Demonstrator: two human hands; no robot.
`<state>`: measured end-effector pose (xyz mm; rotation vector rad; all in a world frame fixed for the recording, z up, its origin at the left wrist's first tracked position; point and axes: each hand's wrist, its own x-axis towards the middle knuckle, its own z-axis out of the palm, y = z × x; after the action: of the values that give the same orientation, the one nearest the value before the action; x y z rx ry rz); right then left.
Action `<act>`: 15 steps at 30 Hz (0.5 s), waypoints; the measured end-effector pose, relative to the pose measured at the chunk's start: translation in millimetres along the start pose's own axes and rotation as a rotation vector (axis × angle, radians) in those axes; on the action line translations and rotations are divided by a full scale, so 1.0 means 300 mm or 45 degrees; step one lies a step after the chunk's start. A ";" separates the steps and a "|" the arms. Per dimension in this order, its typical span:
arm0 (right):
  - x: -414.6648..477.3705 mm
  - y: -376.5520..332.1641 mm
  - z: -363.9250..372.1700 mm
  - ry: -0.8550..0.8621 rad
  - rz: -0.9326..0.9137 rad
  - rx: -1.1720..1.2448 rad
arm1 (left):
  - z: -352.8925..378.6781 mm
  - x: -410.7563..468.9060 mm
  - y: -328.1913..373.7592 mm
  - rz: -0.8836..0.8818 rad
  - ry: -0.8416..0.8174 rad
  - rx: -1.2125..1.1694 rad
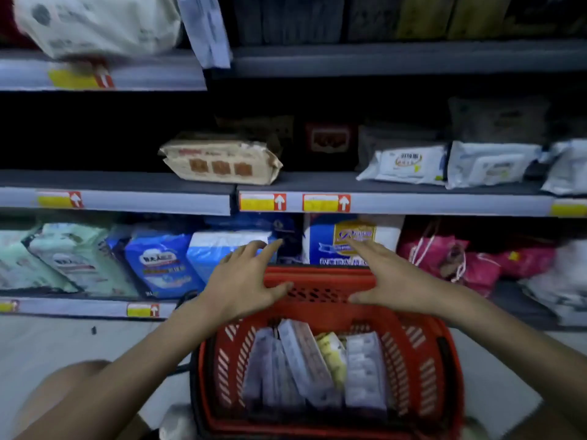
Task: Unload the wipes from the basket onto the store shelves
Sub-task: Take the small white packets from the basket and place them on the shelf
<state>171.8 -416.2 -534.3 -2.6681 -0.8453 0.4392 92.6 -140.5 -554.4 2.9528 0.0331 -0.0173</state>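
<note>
A red plastic basket stands on the floor in front of me, holding several wipe packs on edge. My left hand and my right hand hover with spread fingers over the basket's far rim, both holding nothing. On the middle shelf a tan wipe pack lies left of centre. White wipe packs lie further right on the same shelf.
The bottom shelf holds blue and green packs at left, a blue-and-white pack behind my hands, and pink bags at right. A white pack sits on the top shelf. My knee is at lower left.
</note>
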 end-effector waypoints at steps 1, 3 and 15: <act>-0.002 0.028 0.047 -0.030 0.011 -0.018 | 0.046 -0.002 0.006 0.013 -0.034 0.017; -0.008 0.074 0.141 -0.135 0.037 -0.053 | 0.134 -0.006 0.018 0.049 -0.119 0.053; -0.114 0.140 0.573 -0.742 -0.092 -0.535 | 0.621 -0.065 0.059 0.033 -0.702 0.145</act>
<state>101.7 -435.7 -699.2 -2.9019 -1.3139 1.1730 71.6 -193.2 -733.8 2.9461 -0.0854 -0.8462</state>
